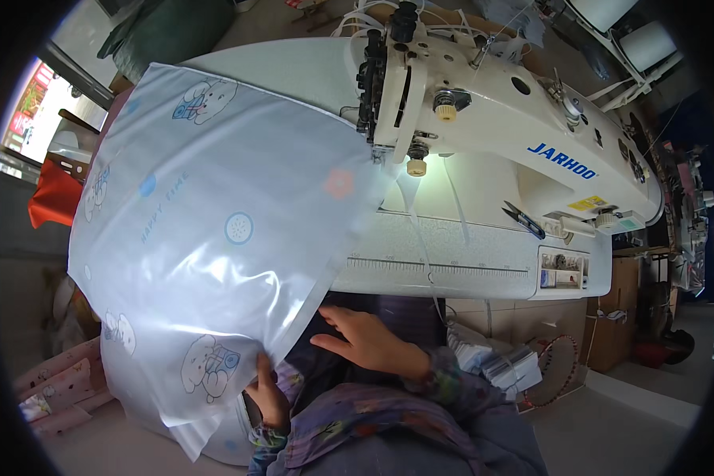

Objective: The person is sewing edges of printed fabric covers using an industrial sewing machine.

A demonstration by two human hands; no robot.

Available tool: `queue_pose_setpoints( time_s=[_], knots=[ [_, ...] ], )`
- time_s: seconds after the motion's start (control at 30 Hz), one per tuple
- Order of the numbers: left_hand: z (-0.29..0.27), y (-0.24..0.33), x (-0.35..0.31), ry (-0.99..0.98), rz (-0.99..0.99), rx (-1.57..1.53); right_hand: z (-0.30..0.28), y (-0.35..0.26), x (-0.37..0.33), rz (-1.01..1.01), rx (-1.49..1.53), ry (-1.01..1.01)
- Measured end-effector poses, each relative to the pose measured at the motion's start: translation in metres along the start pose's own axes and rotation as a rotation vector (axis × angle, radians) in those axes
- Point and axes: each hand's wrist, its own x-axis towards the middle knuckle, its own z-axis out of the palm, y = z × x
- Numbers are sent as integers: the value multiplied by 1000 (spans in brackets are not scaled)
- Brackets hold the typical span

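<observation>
– Blue-white plastic sheet (pixel 214 238) fills the left of my view, draped over the table (pixel 500 251). Hands?
– Left hand (pixel 271 399) is at its near right edge: thumb on top, fingers hidden behind, so I read it as a pinch. Right hand (pixel 377 343) is free, thumb and fingers spread.
– Which way is the sheet from the right fingers?
– Just left. Looks like a small gap; I can't confirm contact.
– Axis?
– Long axis runs roughly near to far. Right edge slants from the left hand, away and rightward, up to the machine (pixel 484 103). Left hand is nearer: it's on it.
– Obstacles?
– Machine head overhangs the far end of that edge. Pale strip (pixel 422 247) trails toward the table front, right of the sheet. Snips (pixel 523 220) lie farther right, well apart from both hands.
– Underside?
– Can't see it.
</observation>
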Motion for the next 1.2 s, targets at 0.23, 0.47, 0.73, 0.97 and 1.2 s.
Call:
queue_pose_setpoints(
  time_s=[0.23, 0.47, 0.73, 0.97, 1.2],
  knots=[
    [37, 146, 53, -1488, -14, 234, 91, 21, 37, 207, 915, 244],
    [216, 205, 155, -992, 1449, 642, 134, -8, 40, 169, 871, 307],
    [230, 177, 146, -1006, 1459, 789, 92, -22, 10, 223, 887, 143],
    [230, 155, 101, -795, 1363, 741, 10, -19, -51, 454, 863, 12],
    [232, 162, 91, -746, 1370, 740, 28, -3, -81, 380, 875, 46]
  ],
)
